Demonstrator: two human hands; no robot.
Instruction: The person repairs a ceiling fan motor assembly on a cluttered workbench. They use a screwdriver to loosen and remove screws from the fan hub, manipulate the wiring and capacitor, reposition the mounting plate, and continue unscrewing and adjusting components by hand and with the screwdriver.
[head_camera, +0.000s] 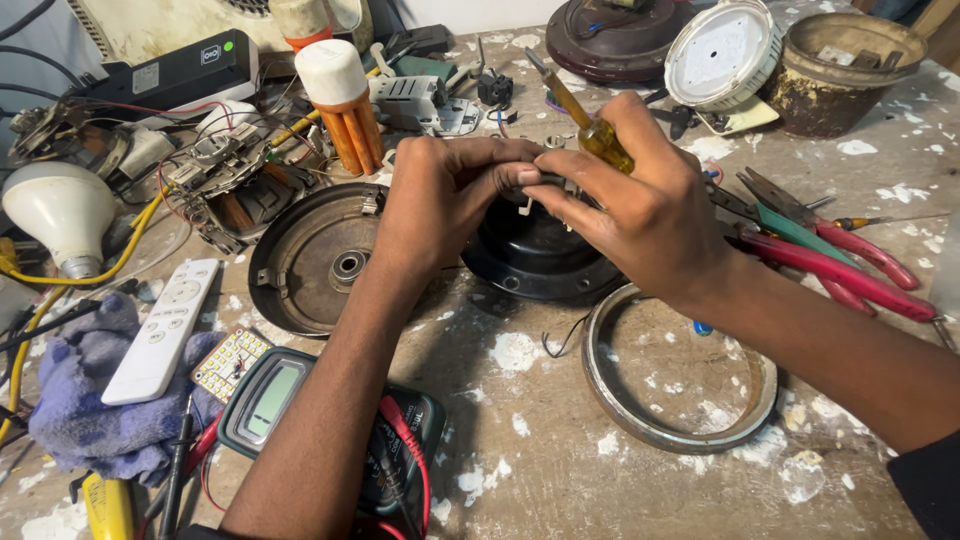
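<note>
My left hand (445, 200) and my right hand (640, 205) meet over a black round housing (540, 262) in the middle of the bench. Between their fingertips they pinch a small dark part (540, 181) with a pale metal tab. A yellow-handled screwdriver (580, 115) is tucked in my right hand, its shaft pointing up and to the left. Left of the black housing lies a rusty round motor cover (315, 262), open side up.
A metal ring (680, 375) lies under my right forearm, red-handled pliers (840, 262) to the right. A multimeter (270, 400) with red leads sits under my left forearm. Nearby: white remote (165, 330), bulb (60, 210), orange tube (345, 105), white lamp cover (722, 52), rusty bowl (845, 72).
</note>
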